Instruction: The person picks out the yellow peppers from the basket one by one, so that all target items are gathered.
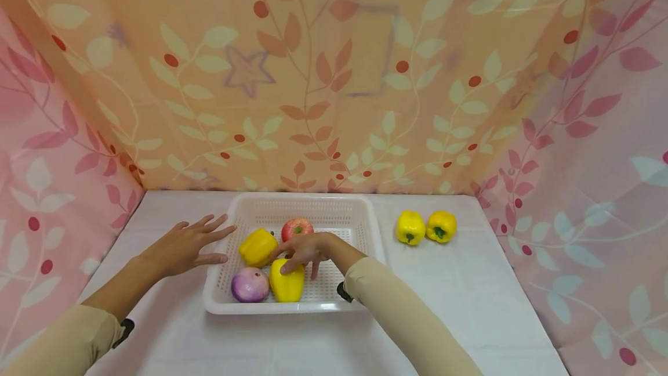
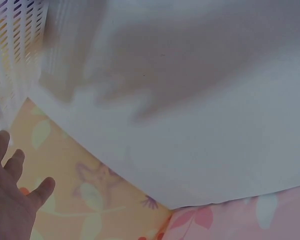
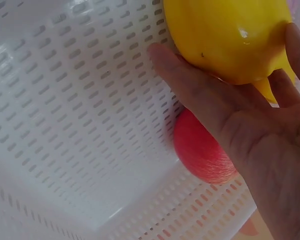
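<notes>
- Well, the right hand (image 1: 308, 248) has its thumb against the front pepper (image 1: 286, 281) and its fingers bent round the upper end; it grasps that pepper, though how firmly I cannot tell.
- The front pepper lies in the basket (image 1: 276, 308), near the close wall; from the right palm it is toward the person and slightly left.
- Its long axis runs roughly from the person outward, narrower end close, broader end under the hand; so the right hand meets it end-on, from the far side.
- The right hand is plainly the nearer one; the left hand (image 1: 190, 246) is spread, fingers loose and holding nothing, by the basket's left rim; whether it touches the rim I cannot tell.
- Space about the grasp looks tight on the left; the onion (image 1: 250, 285) is just beside the front pepper, the rear pepper (image 1: 258, 247) is beyond and left; the apple (image 1: 297, 228) is past the right hand.
- Two outer peppers (image 1: 410, 227) sit on the table (image 1: 459, 306), right of the basket, well apart from both hands.
</notes>
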